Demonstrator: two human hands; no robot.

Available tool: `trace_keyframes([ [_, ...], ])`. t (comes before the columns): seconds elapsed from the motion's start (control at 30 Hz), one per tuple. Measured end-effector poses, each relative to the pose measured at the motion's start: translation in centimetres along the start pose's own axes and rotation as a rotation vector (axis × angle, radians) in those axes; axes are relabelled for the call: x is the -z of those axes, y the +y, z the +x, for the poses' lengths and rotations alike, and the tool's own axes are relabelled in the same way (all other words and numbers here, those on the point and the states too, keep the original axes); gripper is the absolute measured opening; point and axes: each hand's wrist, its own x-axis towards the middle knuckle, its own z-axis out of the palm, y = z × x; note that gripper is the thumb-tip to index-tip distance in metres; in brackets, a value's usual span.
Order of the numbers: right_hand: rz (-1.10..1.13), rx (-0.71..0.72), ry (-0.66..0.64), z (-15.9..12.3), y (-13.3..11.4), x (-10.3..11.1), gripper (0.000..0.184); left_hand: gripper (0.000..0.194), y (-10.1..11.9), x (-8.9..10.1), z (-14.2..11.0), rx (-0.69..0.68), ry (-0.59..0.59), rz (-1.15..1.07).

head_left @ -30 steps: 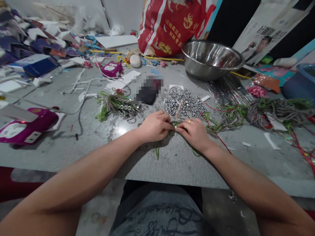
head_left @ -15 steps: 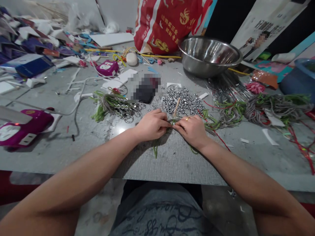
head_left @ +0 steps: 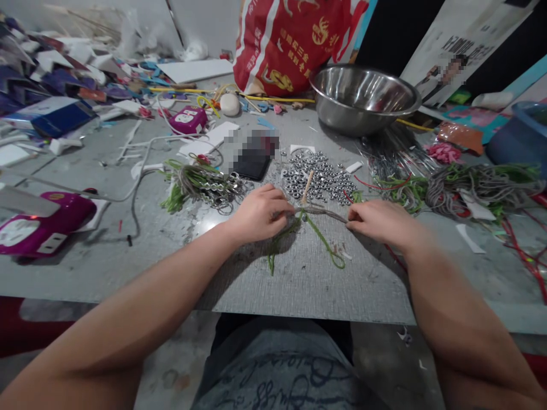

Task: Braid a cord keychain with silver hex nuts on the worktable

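A grey cord (head_left: 325, 212) runs between my two hands just above the table. My left hand (head_left: 262, 213) is closed on its left end, fingertips pinched together. At the other end my right hand (head_left: 378, 223) pinches the same cord between thumb and fingers. A green cord (head_left: 318, 232) crosses the middle and hangs down in two strands with looped ends. Where they meet sits a small silvery bead (head_left: 304, 217). Right behind it a thin wooden stick (head_left: 307, 185) points away from me, among many loose silver beads (head_left: 322, 173).
Bundles of grey and green cords lie at left (head_left: 196, 182) and right (head_left: 448, 191). Farther back stand a steel bowl (head_left: 363, 99) and a red bag (head_left: 282, 51). A dark phone (head_left: 252, 162) lies behind my left hand; a purple device (head_left: 55, 219) is at far left.
My right hand has moved away to the right, drawing the grey cord out between the hands. The bead and the green strands have come into view. My left hand has barely moved.
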Motion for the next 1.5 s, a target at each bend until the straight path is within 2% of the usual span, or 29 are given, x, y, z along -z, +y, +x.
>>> trace_keyframes([
  [0.1,0.055,0.022,-0.018,0.1,-0.5,-0.1,0.013,0.029,0.2,0.1,0.1,0.000,0.005,-0.001],
  [0.17,0.203,0.039,-0.039,0.2,-1.0,0.1,0.015,0.028,0.5,0.1,0.1,0.009,-0.004,0.000],
  [0.27,0.658,0.038,-0.048,0.3,-2.1,0.3,0.013,0.028,1.2,0.1,0.2,0.015,-0.004,-0.018],
  [0.37,1.201,-0.053,-0.018,0.4,-3.5,0.0,0.014,0.037,2.1,-0.2,0.2,0.020,0.022,-0.064],
  [0.43,1.431,-0.099,0.010,0.5,-4.3,-0.3,0.018,0.046,2.5,-0.5,0.2,0.027,0.026,-0.095],
  [0.6,1.622,-0.146,0.080,0.6,-5.5,-0.9,0.020,0.057,3.5,-1.0,0.2,0.049,-0.010,-0.138],
  [0.7,1.656,-0.167,0.112,0.6,-5.9,-1.0,0.021,0.049,3.8,-1.2,0.3,0.072,-0.035,-0.123],
  [0.83,1.676,-0.187,0.129,0.7,-6.1,-1.3,0.022,0.026,3.9,-1.4,0.4,0.064,-0.047,-0.087],
  [0.9,1.665,-0.184,0.126,0.8,-6.1,-1.5,0.021,0.024,3.8,-1.5,0.5,0.054,-0.053,-0.079],
  [0.97,1.619,-0.187,0.196,0.7,-5.9,-1.6,0.018,0.024,3.7,-1.4,0.6,0.049,-0.050,-0.092],
  [1.03,1.494,-0.158,0.341,0.4,-5.8,-1.7,0.015,0.024,3.6,-1.3,0.7,0.049,-0.040,-0.118],
  [1.13,1.166,0.064,0.510,-0.4,-5.9,-1.5,0.028,0.023,3.5,-1.1,0.7,0.060,-0.026,-0.180],
  [1.2,0.927,0.300,0.504,-0.8,-6.1,-1.5,0.030,0.022,3.4,-1.1,0.6,0.070,-0.023,-0.229],
  [1.27,0.755,0.457,0.453,-1.0,-6.3,-1.6,0.030,0.020,3.4,-1.1,0.5,0.087,-0.018,-0.272],
  [1.37,0.656,0.503,0.410,-0.7,-6.2,-2.0,0.030,0.019,3.3,-1.2,0.5,0.118,0.004,-0.313],
  [1.5,0.618,0.508,0.443,-0.2,-5.7,-2.3,0.025,0.021,3.3,-1.2,0.5,0.107,0.024,-0.335],
])
